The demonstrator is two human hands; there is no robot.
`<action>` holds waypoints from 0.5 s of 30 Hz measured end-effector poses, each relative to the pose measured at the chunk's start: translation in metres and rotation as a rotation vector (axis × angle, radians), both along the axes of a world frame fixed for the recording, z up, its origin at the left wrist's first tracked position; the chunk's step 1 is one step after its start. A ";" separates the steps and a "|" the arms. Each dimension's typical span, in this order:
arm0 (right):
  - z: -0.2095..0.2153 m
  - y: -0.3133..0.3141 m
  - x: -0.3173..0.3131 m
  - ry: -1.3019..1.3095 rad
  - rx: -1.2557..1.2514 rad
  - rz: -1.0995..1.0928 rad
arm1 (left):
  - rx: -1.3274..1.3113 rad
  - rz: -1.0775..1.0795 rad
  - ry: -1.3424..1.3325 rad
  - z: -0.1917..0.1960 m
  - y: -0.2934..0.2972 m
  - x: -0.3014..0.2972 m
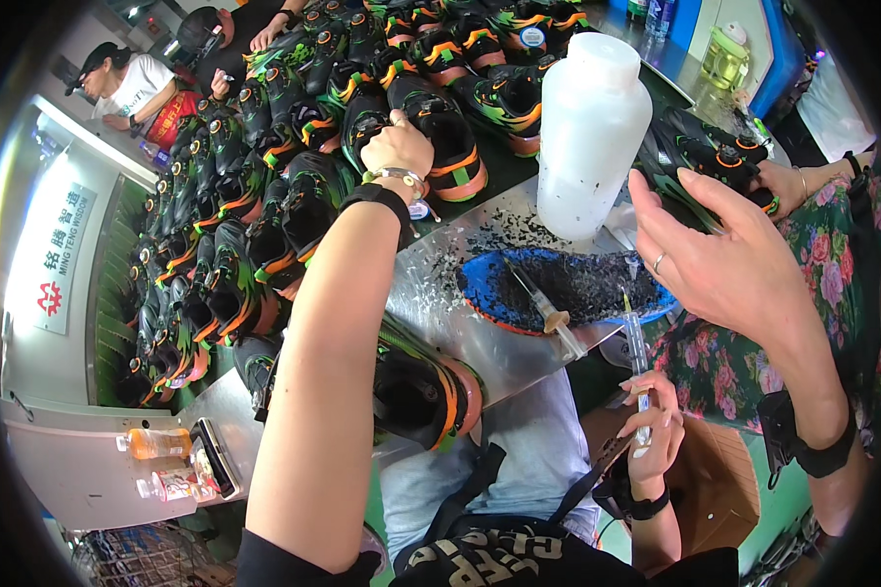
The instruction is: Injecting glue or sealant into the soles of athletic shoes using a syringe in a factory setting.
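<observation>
My left hand [396, 147] reaches far forward and is closed on the collar of a black shoe with orange and green trim [445, 132] among rows of like shoes. My right hand [724, 259] hovers with its fingers spread and holds nothing, just right of a tall white plastic bottle [592, 127] and above a blue dish [485, 293] of black scraps. A syringe-like applicator [543, 305] lies across that dish. Lower down, a smaller hand [651, 430] with long nails holds another thin applicator [636, 352].
Another black shoe [421, 386] lies at the near edge of the metal tabletop [440, 284]. Many shoes [225, 254] fill the left and far side. A person in floral clothing [832, 264] holds a shoe at right. A phone [215, 455], drink bottles [157, 443] and a cardboard box [719, 484] sit low.
</observation>
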State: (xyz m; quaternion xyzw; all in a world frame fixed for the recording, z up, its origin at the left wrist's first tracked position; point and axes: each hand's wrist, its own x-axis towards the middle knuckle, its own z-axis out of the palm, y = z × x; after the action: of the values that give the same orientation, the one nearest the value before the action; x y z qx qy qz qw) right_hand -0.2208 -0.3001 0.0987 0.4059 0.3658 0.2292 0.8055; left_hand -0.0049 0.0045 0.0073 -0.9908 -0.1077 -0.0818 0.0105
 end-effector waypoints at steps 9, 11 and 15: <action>-0.131 0.031 -0.089 -0.841 -1.755 -0.037 | 0.030 -0.086 0.291 0.023 0.030 0.026; -0.170 0.031 -0.132 -1.033 -2.127 -0.046 | -0.006 -0.251 0.415 0.030 0.042 0.032; -0.159 0.035 -0.128 -1.068 -2.333 -0.065 | -0.027 -0.334 0.401 0.062 0.025 0.016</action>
State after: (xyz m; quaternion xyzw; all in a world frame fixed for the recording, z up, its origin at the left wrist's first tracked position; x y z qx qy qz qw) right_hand -0.3491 -0.2651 -0.0599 -0.6697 -0.0279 -0.1116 0.7337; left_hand 0.0110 0.0292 0.0693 -0.9913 0.0604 0.1173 0.0050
